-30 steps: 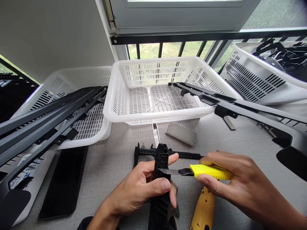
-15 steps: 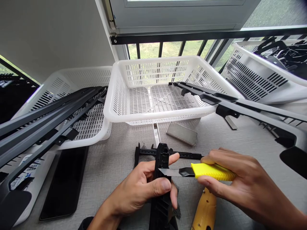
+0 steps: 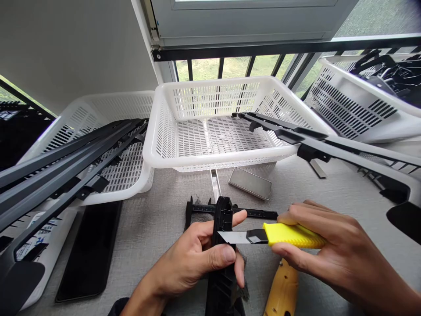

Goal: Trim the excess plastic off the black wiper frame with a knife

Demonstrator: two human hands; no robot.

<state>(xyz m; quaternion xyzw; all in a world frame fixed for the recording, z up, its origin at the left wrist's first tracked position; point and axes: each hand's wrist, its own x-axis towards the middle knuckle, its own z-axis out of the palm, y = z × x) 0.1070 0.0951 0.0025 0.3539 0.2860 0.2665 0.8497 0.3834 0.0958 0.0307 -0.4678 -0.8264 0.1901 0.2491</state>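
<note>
My left hand is closed round a long black plastic part, thumb on the near face and index finger reaching past its right side. The part points away from me, its lower end cut off by the frame's bottom edge. In my right hand is a yellow utility knife, held level with its blade pointing left. The blade tip lies across the black part, just above my left thumb. Behind the part lies a black caliper. A yellow tool handle rests below the knife.
A white basket stands in front, with long grey trim strips leaning over its right side. More strips cross the left basket. A black phone, a grey metal block and a right-hand basket of black parts surround the workspace.
Almost nothing differs. The knife blade has tilted slightly and looks brighter, and my right hand has shifted a few pixels to the right.
</note>
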